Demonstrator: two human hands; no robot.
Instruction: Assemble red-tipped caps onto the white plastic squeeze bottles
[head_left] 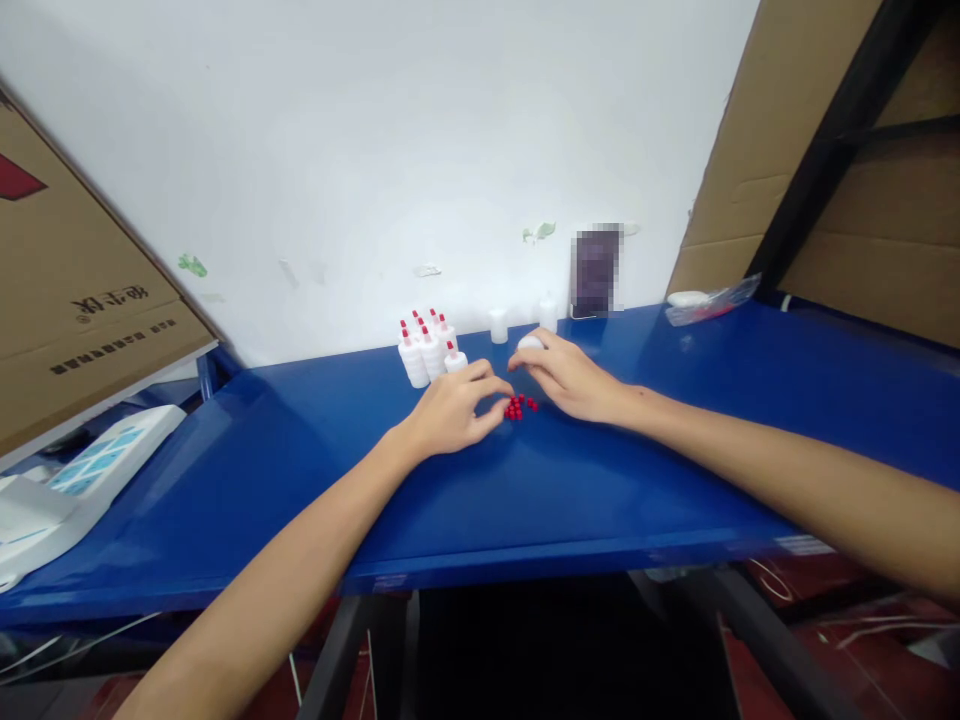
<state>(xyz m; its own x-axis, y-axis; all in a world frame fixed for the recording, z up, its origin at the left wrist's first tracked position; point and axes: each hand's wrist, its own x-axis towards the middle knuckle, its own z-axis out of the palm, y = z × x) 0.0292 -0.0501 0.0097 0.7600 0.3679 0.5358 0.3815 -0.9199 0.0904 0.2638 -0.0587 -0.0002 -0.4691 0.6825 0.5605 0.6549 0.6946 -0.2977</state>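
Note:
My left hand [461, 407] rests low over the blue table, thumb and fingertips drawn together at the left edge of a small pile of red caps [515, 410]. Whether a cap sits between those fingertips is hidden. My right hand [570, 378] is closed round a white bottle [531, 342], of which only a rounded white part shows above the fingers. Behind my left hand stands a white bottle with a red-tipped nozzle [454, 358]. Just left of it, a tight group of similar white bottles [430, 352] stands upright, red tips on top.
Near the wall stand a white container [499, 326] and another white bottle [548, 314]. A dark pixelated object [596, 270] leans there. Clear plastic packaging [712, 303] lies at the back right. A white device with blue panels [94, 470] sits left, below a cardboard box [82, 290].

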